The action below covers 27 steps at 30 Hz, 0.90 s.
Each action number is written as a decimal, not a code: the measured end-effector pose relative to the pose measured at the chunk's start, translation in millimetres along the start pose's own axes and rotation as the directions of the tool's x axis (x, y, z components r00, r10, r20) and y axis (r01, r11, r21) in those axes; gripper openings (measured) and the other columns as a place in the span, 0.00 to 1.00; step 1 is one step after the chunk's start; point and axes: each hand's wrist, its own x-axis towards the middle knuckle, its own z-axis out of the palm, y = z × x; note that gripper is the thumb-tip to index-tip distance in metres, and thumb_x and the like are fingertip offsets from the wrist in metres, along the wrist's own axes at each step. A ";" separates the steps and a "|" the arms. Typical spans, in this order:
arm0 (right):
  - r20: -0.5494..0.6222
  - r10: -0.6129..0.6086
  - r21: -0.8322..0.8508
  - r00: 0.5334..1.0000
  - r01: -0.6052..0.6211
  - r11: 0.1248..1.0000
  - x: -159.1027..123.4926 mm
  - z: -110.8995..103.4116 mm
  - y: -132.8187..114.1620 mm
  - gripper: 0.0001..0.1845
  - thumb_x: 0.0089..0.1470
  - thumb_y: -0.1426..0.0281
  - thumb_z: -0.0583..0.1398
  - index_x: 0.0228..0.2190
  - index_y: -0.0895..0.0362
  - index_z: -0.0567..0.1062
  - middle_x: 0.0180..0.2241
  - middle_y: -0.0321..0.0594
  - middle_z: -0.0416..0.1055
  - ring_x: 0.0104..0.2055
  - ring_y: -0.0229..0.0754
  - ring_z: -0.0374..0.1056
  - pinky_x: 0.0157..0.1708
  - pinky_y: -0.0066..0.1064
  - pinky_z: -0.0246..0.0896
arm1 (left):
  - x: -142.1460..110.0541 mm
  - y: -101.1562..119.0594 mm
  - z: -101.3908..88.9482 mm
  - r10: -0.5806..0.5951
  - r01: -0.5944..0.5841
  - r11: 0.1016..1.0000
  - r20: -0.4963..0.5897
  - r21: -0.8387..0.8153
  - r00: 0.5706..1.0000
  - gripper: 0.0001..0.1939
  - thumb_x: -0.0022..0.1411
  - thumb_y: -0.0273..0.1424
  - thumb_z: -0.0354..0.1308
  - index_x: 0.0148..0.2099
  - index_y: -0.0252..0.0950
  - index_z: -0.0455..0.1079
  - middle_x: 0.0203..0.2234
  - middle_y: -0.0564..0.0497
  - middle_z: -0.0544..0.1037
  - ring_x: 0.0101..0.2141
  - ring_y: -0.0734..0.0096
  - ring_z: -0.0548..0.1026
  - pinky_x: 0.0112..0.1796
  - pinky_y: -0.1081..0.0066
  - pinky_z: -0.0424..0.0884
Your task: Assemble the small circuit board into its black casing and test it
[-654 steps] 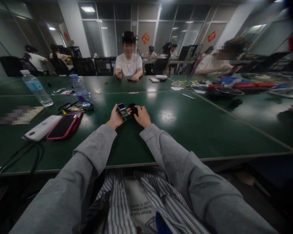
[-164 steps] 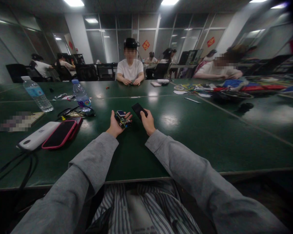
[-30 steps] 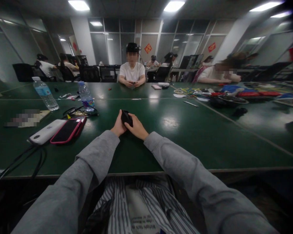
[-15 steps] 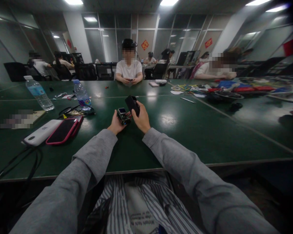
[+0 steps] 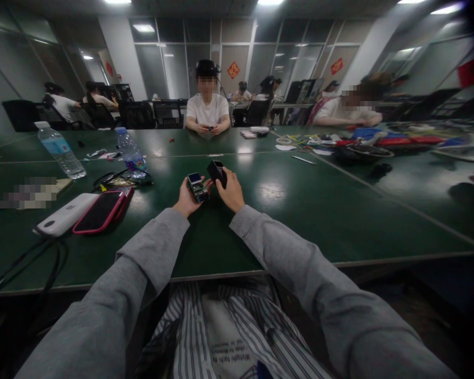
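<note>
The left hand [image 5: 186,200] cradled a screened circuit board [image 5: 198,185] and the right hand [image 5: 233,192] clasped a hollow black case [image 5: 215,169] beyond the worktop's near edge [image 5: 221,270], likely a fitting step calling for alignment.

Grn tbl [image 5: 324,210] w/ 2 btls [image 5: 62,152]

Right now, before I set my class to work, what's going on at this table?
The person's left hand holds a green circuit board with a small screen. The right hand grips a black box-like case beside it; the board is outside the case. A pink-rimmed phone lies to the left on the green table.
</note>
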 end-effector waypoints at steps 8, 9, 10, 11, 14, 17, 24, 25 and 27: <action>0.087 -0.101 0.048 0.991 0.097 0.994 -9.8 7.1 -9.1 0.30 0.59 0.65 0.57 0.61 0.56 0.61 0.53 0.53 0.65 0.57 0.56 0.66 0.58 0.53 0.63 | -11.0 1.9 11.9 -0.014 0.016 1.000 -0.146 0.009 0.989 0.24 0.69 0.46 0.46 0.49 0.32 0.73 0.26 0.45 0.79 0.35 0.58 0.81 0.38 0.62 0.77; 0.096 -0.099 0.052 0.990 0.094 0.994 -10.6 8.4 -8.4 0.30 0.59 0.65 0.57 0.61 0.56 0.61 0.53 0.53 0.65 0.57 0.56 0.66 0.58 0.53 0.63 | -12.3 2.0 13.5 -0.012 0.016 1.000 -0.165 0.019 0.986 0.24 0.69 0.46 0.46 0.48 0.32 0.73 0.25 0.45 0.78 0.34 0.58 0.81 0.38 0.61 0.77; 0.101 -0.095 0.057 0.990 0.089 0.994 -10.9 9.5 -7.4 0.30 0.59 0.65 0.57 0.61 0.55 0.61 0.52 0.52 0.65 0.56 0.56 0.66 0.58 0.54 0.63 | -13.1 2.1 14.6 -0.010 0.015 1.000 -0.177 0.027 0.984 0.24 0.69 0.46 0.46 0.47 0.32 0.73 0.25 0.45 0.78 0.34 0.58 0.80 0.38 0.61 0.77; 0.101 -0.089 0.062 0.991 0.083 0.995 -11.0 10.4 -6.2 0.30 0.59 0.65 0.57 0.61 0.55 0.61 0.52 0.52 0.65 0.56 0.56 0.66 0.58 0.54 0.63 | -13.5 2.2 15.2 -0.010 0.015 0.999 -0.182 0.030 0.983 0.24 0.69 0.46 0.46 0.47 0.32 0.73 0.25 0.45 0.78 0.33 0.58 0.80 0.37 0.61 0.77; 0.097 -0.082 0.075 0.992 0.075 0.994 -10.3 11.9 -3.1 0.30 0.59 0.65 0.57 0.61 0.55 0.61 0.53 0.53 0.65 0.57 0.56 0.66 0.58 0.55 0.62 | -12.1 2.2 14.0 -0.012 0.018 0.999 -0.192 0.029 0.981 0.24 0.69 0.46 0.46 0.47 0.32 0.73 0.26 0.45 0.78 0.33 0.58 0.80 0.37 0.61 0.76; 0.107 -0.101 0.101 0.989 0.090 0.991 -10.5 13.5 -1.8 0.30 0.59 0.65 0.58 0.61 0.55 0.61 0.55 0.53 0.65 0.58 0.55 0.65 0.59 0.54 0.62 | -9.5 2.5 10.8 -0.025 0.029 0.999 -0.194 0.014 0.981 0.23 0.69 0.46 0.47 0.48 0.33 0.73 0.26 0.45 0.78 0.32 0.58 0.80 0.36 0.62 0.76; 0.153 -0.067 0.194 0.986 0.037 0.980 -10.8 18.0 -0.4 0.28 0.57 0.65 0.59 0.59 0.56 0.64 0.56 0.51 0.68 0.59 0.52 0.66 0.60 0.49 0.60 | -13.3 2.7 13.2 -0.052 0.039 0.997 -0.188 -0.069 0.981 0.23 0.68 0.46 0.48 0.50 0.35 0.73 0.27 0.44 0.79 0.32 0.58 0.80 0.34 0.62 0.76; 0.160 -0.054 0.200 0.986 0.022 0.980 -10.4 18.0 -0.3 0.28 0.57 0.64 0.59 0.58 0.56 0.64 0.56 0.51 0.69 0.58 0.51 0.66 0.61 0.48 0.60 | -14.1 2.7 13.9 -0.052 0.038 0.997 -0.191 -0.074 0.980 0.23 0.68 0.46 0.48 0.50 0.35 0.73 0.28 0.44 0.79 0.32 0.58 0.80 0.34 0.62 0.76; 0.177 -0.034 0.207 0.984 -0.004 0.978 -9.3 17.4 -0.4 0.28 0.57 0.64 0.60 0.58 0.58 0.64 0.55 0.51 0.69 0.58 0.51 0.67 0.61 0.47 0.60 | -14.8 2.9 14.4 -0.046 0.032 0.997 -0.199 -0.072 0.979 0.22 0.68 0.46 0.49 0.50 0.35 0.73 0.28 0.45 0.78 0.32 0.58 0.80 0.34 0.63 0.76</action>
